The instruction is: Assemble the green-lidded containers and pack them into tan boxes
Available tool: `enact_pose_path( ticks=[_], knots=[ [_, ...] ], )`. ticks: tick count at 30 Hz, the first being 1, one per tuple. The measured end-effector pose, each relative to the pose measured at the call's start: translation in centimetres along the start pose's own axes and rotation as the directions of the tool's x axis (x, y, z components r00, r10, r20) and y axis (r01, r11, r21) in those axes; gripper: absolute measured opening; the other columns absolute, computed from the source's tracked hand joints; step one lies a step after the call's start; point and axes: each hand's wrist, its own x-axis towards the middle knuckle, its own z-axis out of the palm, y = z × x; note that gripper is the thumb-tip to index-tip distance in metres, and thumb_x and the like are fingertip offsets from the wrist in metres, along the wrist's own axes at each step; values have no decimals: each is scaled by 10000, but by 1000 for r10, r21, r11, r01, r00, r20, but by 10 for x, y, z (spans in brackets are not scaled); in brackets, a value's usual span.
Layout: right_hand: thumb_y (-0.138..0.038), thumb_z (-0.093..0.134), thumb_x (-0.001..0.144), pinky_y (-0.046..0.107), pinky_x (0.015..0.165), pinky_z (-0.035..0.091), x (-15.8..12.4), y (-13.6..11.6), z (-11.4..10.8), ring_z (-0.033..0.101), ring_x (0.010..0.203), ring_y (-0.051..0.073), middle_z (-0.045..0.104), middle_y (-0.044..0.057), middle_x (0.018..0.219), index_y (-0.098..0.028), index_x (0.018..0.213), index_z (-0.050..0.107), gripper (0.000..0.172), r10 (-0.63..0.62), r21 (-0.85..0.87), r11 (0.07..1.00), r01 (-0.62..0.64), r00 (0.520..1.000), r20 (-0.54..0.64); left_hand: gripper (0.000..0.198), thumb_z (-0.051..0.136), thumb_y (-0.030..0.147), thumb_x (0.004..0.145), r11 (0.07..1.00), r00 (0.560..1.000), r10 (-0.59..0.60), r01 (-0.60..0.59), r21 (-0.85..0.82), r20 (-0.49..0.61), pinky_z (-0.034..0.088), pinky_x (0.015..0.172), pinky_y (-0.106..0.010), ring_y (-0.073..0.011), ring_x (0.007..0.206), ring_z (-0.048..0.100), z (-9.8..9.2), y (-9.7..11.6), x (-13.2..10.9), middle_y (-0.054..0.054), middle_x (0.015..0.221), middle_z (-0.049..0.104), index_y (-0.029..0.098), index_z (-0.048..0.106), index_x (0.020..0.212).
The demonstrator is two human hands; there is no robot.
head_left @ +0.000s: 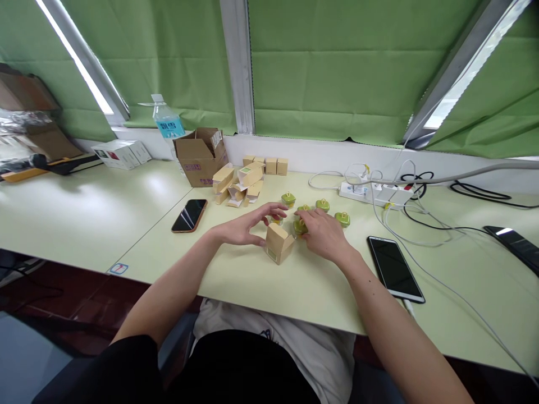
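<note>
My left hand [248, 225] curves with thumb and fingers apart beside a small kraft box [278, 244] with a raised flap; it holds nothing that I can see. My right hand [323, 231] lies over the group of small green-lidded jars, its fingertips at one jar [300, 226]. Whether it grips that jar is unclear. Other jars stand around: one [288, 198] behind the hands, one [322, 205] behind my right hand, and one [342, 219] to its right. Another small jar is partly hidden under my left fingers.
Small kraft boxes [250, 175] are piled behind, beside an open carton [201, 157] and a bottle [167, 119]. One phone [189, 215] lies left, another [394, 268] right. A power strip [376, 193] with loose cables is at the back right.
</note>
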Motion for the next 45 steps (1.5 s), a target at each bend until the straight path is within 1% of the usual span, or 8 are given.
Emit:
enact_pose_path(
  ticks=[6, 10, 15, 21, 30, 36, 42, 45],
  knots=[
    [-144, 763, 946, 419, 883, 594, -3, -1, -2, 727, 1311, 364, 721, 167, 1523, -207, 1528, 618, 603, -1, 47, 999, -1, 999, 47, 1011, 967, 620, 786, 909, 979, -50, 128, 397, -199, 521, 1230, -661, -430, 1449, 593, 40, 22, -7, -204, 1530, 550, 248, 427, 1555],
    [-119, 749, 948, 420, 809, 595, -4, 3, 5, 773, 1202, 379, 731, 191, 1475, -204, 1490, 627, 562, 4, 110, 994, -9, 999, 41, 658, 782, 379, 986, 872, 953, 60, 94, 481, -296, 557, 1208, -629, -396, 1446, 583, 57, 23, -12, -197, 1497, 543, 257, 433, 1529],
    [-79, 743, 904, 417, 852, 590, -1, 14, 3, 768, 1108, 335, 774, 152, 1333, -212, 1309, 697, 428, 12, 278, 960, 9, 997, -72, 615, 646, 104, 941, 929, 969, 85, 8, 369, -233, 535, 1273, -610, -369, 1617, 446, 42, 16, -13, -168, 1521, 537, 296, 545, 1516],
    [-272, 791, 903, 400, 781, 608, -5, 20, -20, 708, 939, 248, 757, 100, 1234, -239, 1237, 713, 344, 89, 653, 733, 191, 925, -371, 479, 638, 106, 948, 940, 940, 101, 17, 341, -327, 513, 1305, -617, -349, 1525, 543, 35, 7, -16, -151, 1693, 386, 285, 741, 1380],
    [-429, 820, 947, 304, 704, 626, -18, -3, -28, 702, 1067, 241, 731, 83, 1243, -271, 1328, 652, 445, -116, 784, 467, 409, 907, -404, 207, 584, 225, 1086, 948, 850, 136, 37, 315, -509, 665, 1006, -410, -317, 1471, 576, 49, 5, -9, -166, 1534, 547, 244, 740, 1220],
    [-392, 794, 987, 305, 655, 629, -18, -20, -16, 706, 973, 218, 709, 91, 1269, -288, 1370, 567, 457, -214, 742, 483, 464, 885, -414, 173, 584, 227, 1076, 967, 799, 166, -18, 253, -578, 661, 1034, -451, -290, 1344, 651, 59, -2, -2, -159, 1398, 611, 208, 755, 1061],
    [-395, 758, 1005, 364, 684, 648, -17, -21, -11, 741, 999, 259, 725, 114, 1304, -289, 1419, 528, 485, -230, 659, 611, 439, 895, -383, 159, 686, 322, 1016, 993, 825, 46, 22, 113, -564, 687, 888, -378, -287, 1236, 724, 59, 4, -4, -135, 1329, 719, 219, 804, 1040],
    [-367, 748, 1004, 384, 717, 631, -17, -18, -13, 751, 1001, 273, 747, 115, 1283, -286, 1407, 554, 455, -220, 611, 662, 435, 891, -396, 128, 705, 304, 976, 988, 835, 49, 41, 151, -548, 644, 790, -323, -228, 983, 734, 61, 6, -2, -95, 1058, 771, 203, 775, 940]
  ],
)
